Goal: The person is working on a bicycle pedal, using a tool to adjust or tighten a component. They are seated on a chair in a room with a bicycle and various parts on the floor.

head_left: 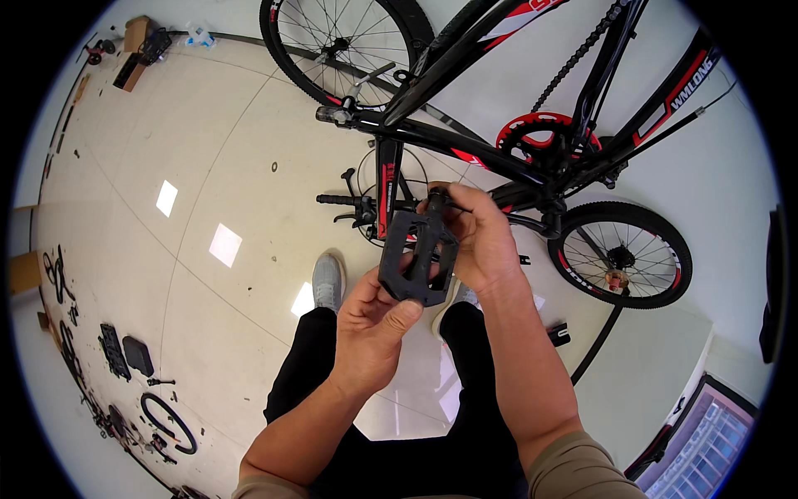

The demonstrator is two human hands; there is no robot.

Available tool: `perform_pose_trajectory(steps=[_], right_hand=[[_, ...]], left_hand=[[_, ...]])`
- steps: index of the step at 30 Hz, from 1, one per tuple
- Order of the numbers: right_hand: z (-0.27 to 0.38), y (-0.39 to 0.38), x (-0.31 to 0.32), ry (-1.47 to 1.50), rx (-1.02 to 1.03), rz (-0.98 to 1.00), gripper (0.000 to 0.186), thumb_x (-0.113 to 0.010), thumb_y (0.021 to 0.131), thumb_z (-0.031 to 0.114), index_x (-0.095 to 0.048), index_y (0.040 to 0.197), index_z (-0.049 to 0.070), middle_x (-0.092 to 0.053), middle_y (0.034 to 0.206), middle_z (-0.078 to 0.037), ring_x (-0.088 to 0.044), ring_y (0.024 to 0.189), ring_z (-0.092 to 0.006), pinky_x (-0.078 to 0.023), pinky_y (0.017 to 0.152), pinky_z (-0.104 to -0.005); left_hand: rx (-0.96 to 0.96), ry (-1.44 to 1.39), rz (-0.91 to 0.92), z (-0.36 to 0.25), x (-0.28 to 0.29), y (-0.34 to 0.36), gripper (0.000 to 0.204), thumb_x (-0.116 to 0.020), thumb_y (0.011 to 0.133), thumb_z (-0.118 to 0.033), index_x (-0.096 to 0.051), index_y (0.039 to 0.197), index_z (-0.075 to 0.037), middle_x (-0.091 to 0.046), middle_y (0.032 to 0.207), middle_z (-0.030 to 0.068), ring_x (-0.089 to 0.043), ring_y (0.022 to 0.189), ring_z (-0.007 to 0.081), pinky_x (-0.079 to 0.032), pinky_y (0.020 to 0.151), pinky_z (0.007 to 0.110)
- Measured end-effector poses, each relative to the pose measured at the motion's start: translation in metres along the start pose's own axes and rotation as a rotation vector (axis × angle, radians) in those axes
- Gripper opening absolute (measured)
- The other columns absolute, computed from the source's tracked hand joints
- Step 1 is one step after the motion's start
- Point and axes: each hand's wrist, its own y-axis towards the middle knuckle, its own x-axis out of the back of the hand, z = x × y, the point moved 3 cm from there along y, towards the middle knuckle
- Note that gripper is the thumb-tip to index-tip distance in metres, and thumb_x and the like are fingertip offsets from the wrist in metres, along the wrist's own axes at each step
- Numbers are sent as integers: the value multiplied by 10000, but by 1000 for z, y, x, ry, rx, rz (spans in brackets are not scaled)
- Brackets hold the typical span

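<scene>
A black bicycle pedal [421, 256] is held up over the floor in front of me, its threaded axle end pointing away. My left hand [371, 337] grips the near end of its cage, with the thumb on the edge. The fingers of my right hand [482, 237] close around the axle end at the top, and part of that end is hidden by them. Just beyond the pedal is a black and red bicycle frame [449, 141], with a red chainring [549, 137] and a hanging chain [579, 56].
One wheel [619, 254] with a cassette stands at the right, another wheel [337, 46] at the top. A handlebar grip [337, 200] lies near the frame. Toolbox halves [125, 353], a curved black tyre piece [170, 424] and loose parts lie on the left floor. Cardboard boxes [133, 54] sit far left.
</scene>
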Motion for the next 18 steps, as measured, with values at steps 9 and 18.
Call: perform_pose_trajectory(steps=[9,18], right_hand=[[1,4,4,-41,15,56,344,-548,928,269,-625,1107,-15,-670,968,-152,-631,931,-242,-496,877,-375],[1,5,5,-37,13,46,342,-552,922,257,-624,1114,-17,-666,954,-155,-628,906,-228,-521,835,-381]], left_hand=[[-474,931,128,-19,3,6,486,-745,844,-73,-545,1274,35,-634,1074,131,-554,972,235,-455,916,354],[-772,1305,127,-31,-14,7,495,-792,739,-103,-636,1201,-16,-634,1016,139,-537,926,343,-440,818,415]])
